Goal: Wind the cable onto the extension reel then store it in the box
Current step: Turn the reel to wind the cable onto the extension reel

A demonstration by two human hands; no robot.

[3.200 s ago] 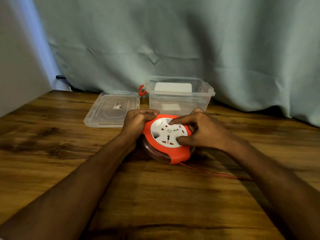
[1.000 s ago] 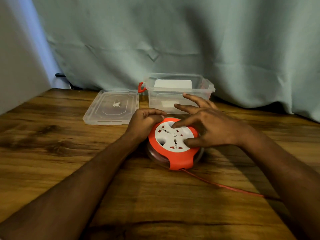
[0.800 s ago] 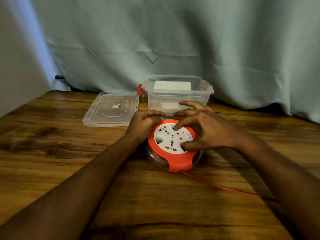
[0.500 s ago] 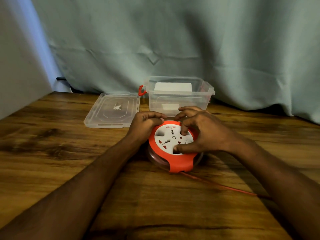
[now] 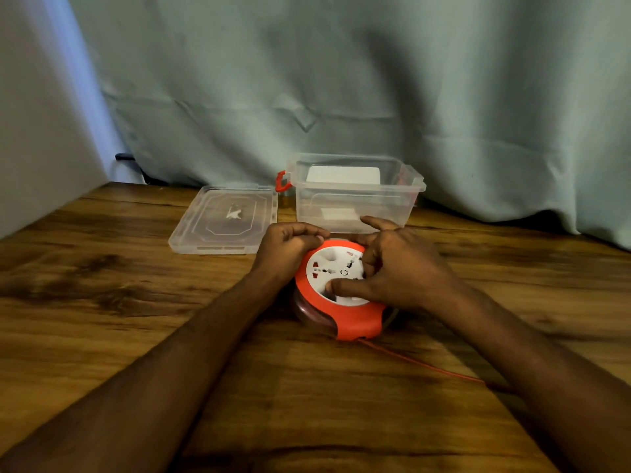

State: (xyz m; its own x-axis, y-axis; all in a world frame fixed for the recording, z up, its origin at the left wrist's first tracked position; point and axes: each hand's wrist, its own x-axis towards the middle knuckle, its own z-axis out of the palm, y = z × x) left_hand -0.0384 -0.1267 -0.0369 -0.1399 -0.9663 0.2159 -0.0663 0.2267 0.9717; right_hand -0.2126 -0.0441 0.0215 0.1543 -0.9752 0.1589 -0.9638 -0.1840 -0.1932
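An orange extension reel (image 5: 355,320) with a white socket face (image 5: 327,268) lies flat on the wooden table. My left hand (image 5: 288,245) grips its far left rim. My right hand (image 5: 399,268) rests on the socket face, thumb and fingers pressed onto the white disc. A thin red cable (image 5: 420,365) runs from the reel's near edge to the right and passes under my right forearm. Just behind the reel stands an open clear plastic box (image 5: 355,208) with red latches.
The box's clear lid (image 5: 225,220) lies flat on the table, left of the box. A grey-green curtain (image 5: 341,80) hangs behind the table, and a pale wall (image 5: 34,97) stands at the left. Bare wooden table (image 5: 102,302) spreads to the left and in front.
My right hand has turned the white socket face round on the reel, fingers shifting from spread to curled. The loose cable on the table looks shorter. My left hand stays on the rim.
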